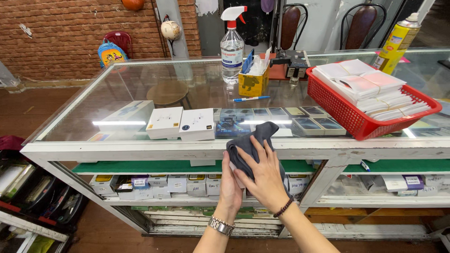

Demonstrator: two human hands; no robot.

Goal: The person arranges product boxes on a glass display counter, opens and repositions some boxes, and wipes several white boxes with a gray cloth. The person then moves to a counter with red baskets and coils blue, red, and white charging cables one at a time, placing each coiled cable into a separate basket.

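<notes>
A dark grey cloth is draped over the near white edge of a glass counter. My right hand lies flat on the cloth, fingers spread, a bead bracelet at the wrist. My left hand, with a metal watch on its wrist, holds a small white box wrapped in the lower part of the cloth, partly hidden under my right hand. Two white boxes rest on the glass just left of the cloth.
A red basket of white packets stands on the glass at right. A spray bottle, a yellow tissue box, a blue pen and a yellow spray can stand farther back. Boxed goods fill the shelves below.
</notes>
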